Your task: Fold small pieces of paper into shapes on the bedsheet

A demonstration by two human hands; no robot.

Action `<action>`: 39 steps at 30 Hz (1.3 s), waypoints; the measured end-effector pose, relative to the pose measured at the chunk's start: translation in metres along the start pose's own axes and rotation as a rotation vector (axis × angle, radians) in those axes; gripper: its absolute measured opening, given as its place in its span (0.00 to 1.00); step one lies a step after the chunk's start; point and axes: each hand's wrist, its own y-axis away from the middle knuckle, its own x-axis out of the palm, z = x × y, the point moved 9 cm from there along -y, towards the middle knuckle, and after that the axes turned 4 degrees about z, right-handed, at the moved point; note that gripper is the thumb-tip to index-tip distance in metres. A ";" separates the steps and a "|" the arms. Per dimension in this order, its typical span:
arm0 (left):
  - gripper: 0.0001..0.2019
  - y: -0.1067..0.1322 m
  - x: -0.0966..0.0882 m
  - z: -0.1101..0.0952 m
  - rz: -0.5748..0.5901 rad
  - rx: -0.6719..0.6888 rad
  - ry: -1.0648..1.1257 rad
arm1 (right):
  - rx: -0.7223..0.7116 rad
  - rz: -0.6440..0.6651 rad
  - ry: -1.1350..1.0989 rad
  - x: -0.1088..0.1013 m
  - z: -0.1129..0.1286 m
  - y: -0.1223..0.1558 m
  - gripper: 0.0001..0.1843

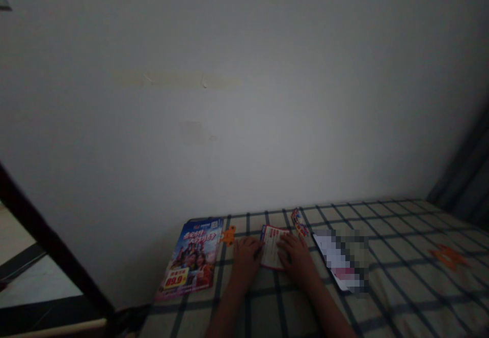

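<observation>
so the red-edged card (272,252) sits right between the left grip (247,252) and right grip (295,251); can't tell if either's actually pinching it; orange cutout (228,235) just left of the left grip

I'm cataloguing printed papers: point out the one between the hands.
The white-faced sheet, flanked by left hand and right hand; the blue-topped leaflet and colourful strip lie outside them.
</observation>
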 end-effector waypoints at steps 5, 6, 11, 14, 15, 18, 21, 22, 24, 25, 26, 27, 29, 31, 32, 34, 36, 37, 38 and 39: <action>0.14 0.000 -0.001 0.008 -0.071 -0.033 -0.059 | -0.016 0.034 0.018 0.000 0.003 -0.001 0.18; 0.14 0.000 -0.001 0.009 -0.071 -0.033 -0.055 | -0.019 0.042 0.019 0.000 0.003 -0.001 0.18; 0.13 0.000 0.000 0.012 -0.063 -0.041 -0.032 | -0.017 0.090 0.011 0.003 0.005 -0.002 0.18; 0.13 0.000 -0.001 0.011 -0.051 -0.039 -0.034 | -0.010 0.109 0.018 0.004 0.006 -0.003 0.17; 0.13 0.000 -0.001 0.010 -0.047 -0.037 -0.034 | -0.009 0.112 0.022 0.004 0.006 -0.003 0.17; 0.14 0.000 -0.002 0.011 -0.042 -0.053 -0.029 | -0.012 0.120 0.026 0.005 0.007 -0.003 0.17; 0.14 -0.001 -0.002 0.011 -0.036 -0.065 -0.036 | -0.008 0.117 0.020 0.006 0.006 -0.002 0.17; 0.14 -0.001 -0.001 0.011 -0.034 -0.063 -0.037 | -0.008 0.115 0.020 0.006 0.006 -0.002 0.17; 0.14 -0.001 -0.002 0.011 -0.034 -0.060 -0.036 | -0.013 0.114 0.027 0.006 0.006 -0.002 0.17; 0.14 -0.001 -0.002 0.011 -0.035 -0.059 -0.034 | -0.016 0.118 0.030 0.007 0.007 -0.002 0.17; 0.14 0.000 -0.002 0.011 -0.038 -0.057 -0.032 | -0.019 0.122 0.032 0.007 0.007 -0.002 0.18; 0.14 0.000 -0.003 0.011 -0.040 -0.055 -0.032 | -0.020 0.127 0.034 0.007 0.007 -0.002 0.18; 0.14 0.000 -0.003 0.010 -0.043 -0.054 -0.033 | -0.018 0.132 0.040 0.007 0.008 -0.002 0.18; 0.14 0.001 -0.003 0.010 -0.044 -0.057 -0.034 | -0.018 0.129 0.045 0.006 0.008 -0.002 0.18; 0.14 0.001 -0.004 0.010 -0.047 -0.058 -0.032 | -0.018 0.128 0.046 0.005 0.009 -0.002 0.18; 0.14 0.000 -0.004 0.009 -0.053 -0.057 -0.025 | -0.017 0.129 0.043 0.005 0.009 -0.002 0.18; 0.15 0.000 -0.004 0.009 -0.058 -0.057 -0.021 | -0.014 0.133 0.042 0.006 0.008 -0.002 0.18; 0.15 0.000 -0.004 0.010 -0.055 -0.058 -0.022 | -0.012 0.137 0.041 0.006 0.008 -0.002 0.18; 0.15 0.000 -0.004 0.010 -0.051 -0.059 -0.023 | -0.010 0.142 0.040 0.007 0.008 -0.002 0.18; 0.15 0.000 -0.003 0.010 -0.047 -0.058 -0.026 | -0.009 0.146 0.039 0.007 0.007 -0.002 0.18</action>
